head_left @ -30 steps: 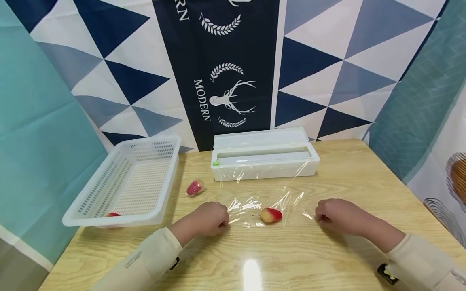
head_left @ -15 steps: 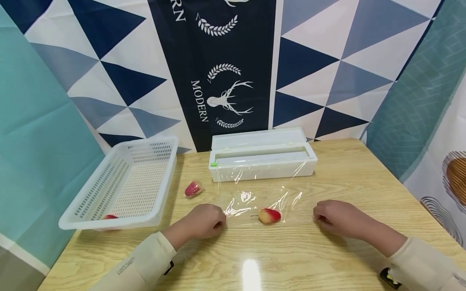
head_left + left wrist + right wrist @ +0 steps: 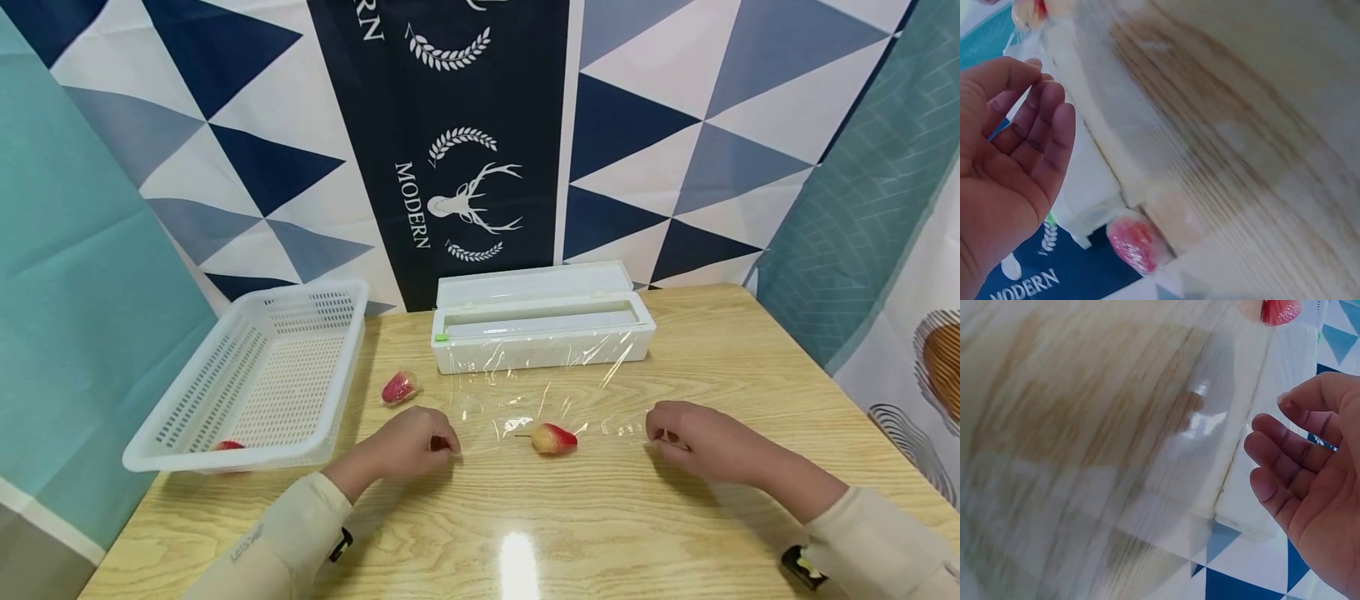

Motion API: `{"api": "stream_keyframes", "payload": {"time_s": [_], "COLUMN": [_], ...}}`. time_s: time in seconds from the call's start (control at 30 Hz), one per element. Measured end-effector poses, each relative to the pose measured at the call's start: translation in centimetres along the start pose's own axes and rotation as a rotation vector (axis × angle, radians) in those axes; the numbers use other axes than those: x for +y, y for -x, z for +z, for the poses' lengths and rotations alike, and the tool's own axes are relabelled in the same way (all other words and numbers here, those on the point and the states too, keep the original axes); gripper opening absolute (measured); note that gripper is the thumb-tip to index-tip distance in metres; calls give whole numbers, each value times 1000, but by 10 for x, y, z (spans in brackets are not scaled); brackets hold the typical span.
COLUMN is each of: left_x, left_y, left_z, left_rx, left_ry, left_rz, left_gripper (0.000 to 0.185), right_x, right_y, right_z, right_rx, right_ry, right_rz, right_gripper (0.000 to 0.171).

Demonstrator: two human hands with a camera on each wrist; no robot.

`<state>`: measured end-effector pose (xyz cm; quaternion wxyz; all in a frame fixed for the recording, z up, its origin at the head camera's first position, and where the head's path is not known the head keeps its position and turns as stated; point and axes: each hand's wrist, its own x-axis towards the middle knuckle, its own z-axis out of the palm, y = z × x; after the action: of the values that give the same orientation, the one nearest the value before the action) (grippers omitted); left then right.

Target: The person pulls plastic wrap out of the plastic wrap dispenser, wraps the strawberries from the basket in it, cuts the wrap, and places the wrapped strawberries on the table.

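Observation:
A sheet of clear cling film (image 3: 555,392) runs from the white dispenser box (image 3: 540,333) toward me and lies flat on the wooden table (image 3: 525,533). A small red and yellow fruit (image 3: 553,438) lies on the film near its front edge. My left hand (image 3: 438,444) pinches the film's near left corner with curled fingers. My right hand (image 3: 658,435) pinches the near right corner. The left wrist view shows my left hand's fingers (image 3: 1032,122) loosely curled beside the box (image 3: 1085,181). In the right wrist view the film (image 3: 1204,425) shines beside my right hand's fingers (image 3: 1275,456).
A white slotted basket (image 3: 225,454) stands at the left with one red fruit (image 3: 227,446) inside. Another red fruit, wrapped and shiny (image 3: 400,387), lies on the table between basket and box. Patterned curtains hang behind the table.
The film was crumpled and raised around the fruit; now it lies stretched flat. Both hands stayed at its corners, with the left drawn slightly outward.

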<state>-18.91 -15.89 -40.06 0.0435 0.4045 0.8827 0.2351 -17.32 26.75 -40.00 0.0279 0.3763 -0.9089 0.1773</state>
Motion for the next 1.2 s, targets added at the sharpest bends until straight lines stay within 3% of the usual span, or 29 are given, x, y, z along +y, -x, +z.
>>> {"api": "stream_keyframes", "payload": {"time_s": [0.23,0.57,0.87,1.07,1.2], "left_x": [-14,-20,-16,-20,-26], "left_y": [-2,-9,-24,-27,-25], "left_z": [-1,1,-2,-5,-6], "left_rx": [-49,-126,-161,-208,-217], "left_ry": [289,440,315,141,114], "left_rz": [-155,-351,-499,-622,-628], "left_gripper": [10,5,17,36,39], "right_x": [5,9,6,10,15], "right_y": [-7,-12,-15,-15,-14], "right_z": [5,10,11,3,-4], "right_rx": [-75,-137,-195,-261,-278], "right_ry": [-143,-106,-12,47,29], "right_rz": [59,50,114,293,355], "right_gripper": [17,22,25,30,34]}}
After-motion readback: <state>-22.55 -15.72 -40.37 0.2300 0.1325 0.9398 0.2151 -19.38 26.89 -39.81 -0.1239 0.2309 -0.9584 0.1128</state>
